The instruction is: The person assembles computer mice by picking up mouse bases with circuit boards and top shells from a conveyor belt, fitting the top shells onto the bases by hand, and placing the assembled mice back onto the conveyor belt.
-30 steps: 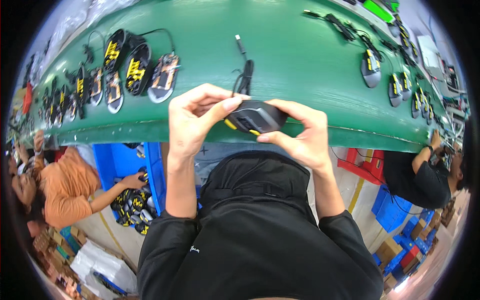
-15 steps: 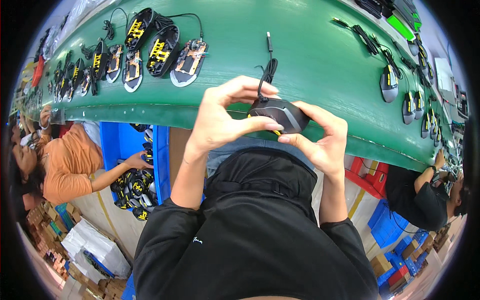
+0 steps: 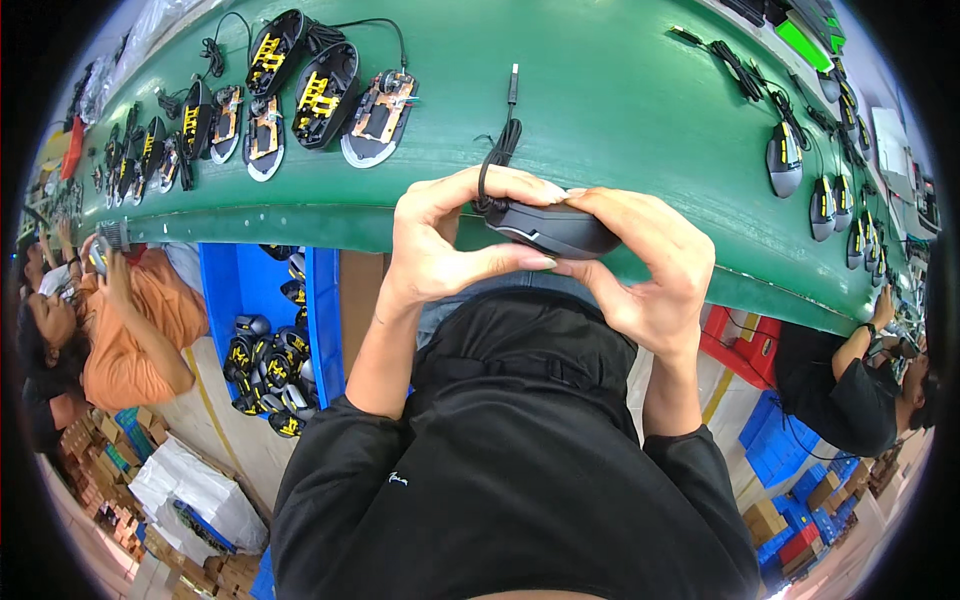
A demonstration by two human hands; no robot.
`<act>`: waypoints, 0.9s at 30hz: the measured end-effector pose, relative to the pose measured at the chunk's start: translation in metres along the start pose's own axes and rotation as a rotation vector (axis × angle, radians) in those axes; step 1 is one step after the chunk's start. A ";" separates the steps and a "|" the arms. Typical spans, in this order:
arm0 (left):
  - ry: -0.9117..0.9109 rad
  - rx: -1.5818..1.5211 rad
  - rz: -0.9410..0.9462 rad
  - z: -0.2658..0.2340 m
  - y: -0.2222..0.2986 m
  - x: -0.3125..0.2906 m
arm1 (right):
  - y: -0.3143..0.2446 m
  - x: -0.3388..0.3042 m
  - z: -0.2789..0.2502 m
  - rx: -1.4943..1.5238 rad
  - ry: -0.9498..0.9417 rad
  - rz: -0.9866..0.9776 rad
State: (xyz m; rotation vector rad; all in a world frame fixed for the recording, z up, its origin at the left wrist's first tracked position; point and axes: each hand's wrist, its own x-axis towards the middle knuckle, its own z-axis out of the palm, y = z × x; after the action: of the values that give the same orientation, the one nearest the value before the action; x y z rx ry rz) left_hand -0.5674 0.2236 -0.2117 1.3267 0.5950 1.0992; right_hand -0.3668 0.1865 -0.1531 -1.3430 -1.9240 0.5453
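A black computer mouse [image 3: 560, 232] is held at the near edge of the green bench, between my two hands. My left hand [image 3: 455, 235] grips its left end, fingers above and thumb below. On the other end my right hand [image 3: 645, 260] closes with fingers over the top and thumb underneath. The tips of both hands almost meet along the mouse. Its cable [image 3: 500, 150] leaves the left end and lies bundled on the bench, plug pointing away. Part of the mouse is hidden behind my fingers.
Opened mouse shells [image 3: 326, 95] and circuit-board bases [image 3: 382, 118] stand at the far left of the green bench [image 3: 600, 110]. Assembled mice [image 3: 785, 160] line the right. A blue bin [image 3: 322, 330] with mouse parts is left of me. People sit on both sides, one in an orange shirt [image 3: 140, 320].
The mouse has turned in my hands, its yellow part now out of sight, and my right fingers have moved onto its top. The person on the left has lifted a hand from the bin.
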 end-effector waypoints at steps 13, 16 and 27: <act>0.266 -0.859 -0.121 0.002 -0.034 -0.021 | -0.006 -0.012 -0.002 0.374 -0.003 0.347; 0.286 -0.830 -0.186 0.003 -0.034 -0.022 | -0.009 -0.012 -0.008 0.334 -0.073 0.326; 0.202 -0.135 -0.244 0.022 0.015 -0.004 | 0.033 -0.041 0.013 0.833 -0.065 0.499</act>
State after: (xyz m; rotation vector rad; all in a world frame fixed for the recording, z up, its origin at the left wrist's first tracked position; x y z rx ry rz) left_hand -0.5538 0.2083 -0.1936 1.0042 0.7955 1.0579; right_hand -0.3476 0.1609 -0.1968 -1.2079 -1.1395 1.4519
